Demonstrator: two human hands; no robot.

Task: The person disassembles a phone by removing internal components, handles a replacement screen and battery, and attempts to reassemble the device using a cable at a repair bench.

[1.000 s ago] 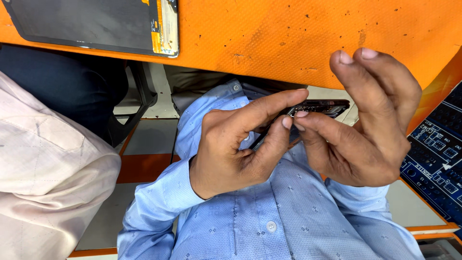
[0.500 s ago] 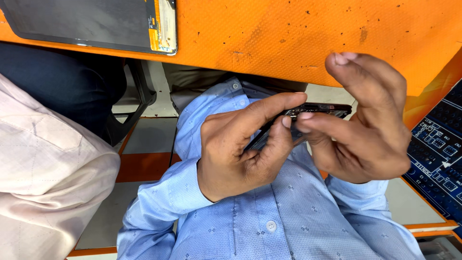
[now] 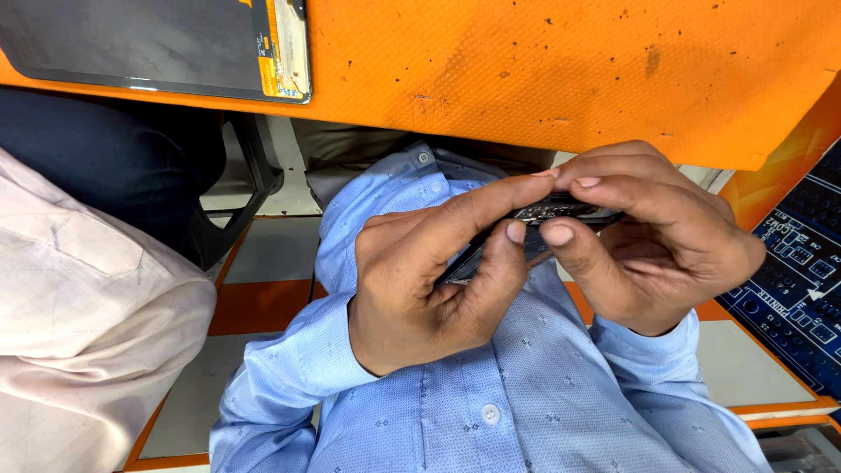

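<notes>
We pinch a thin dark phone frame (image 3: pixel 561 213) edge-on, left hand (image 3: pixel 429 280) and right hand (image 3: pixel 666 245) both grasping it, long axis running between our hands.

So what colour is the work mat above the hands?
Orange work mat, speckled dark; head view.

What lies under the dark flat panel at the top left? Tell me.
The dark flat panel rests on the orange table top, with an orange and white strip along its right edge. What the panel covers on the table is hidden. Below the table edge sits a person in dark clothing.
</notes>
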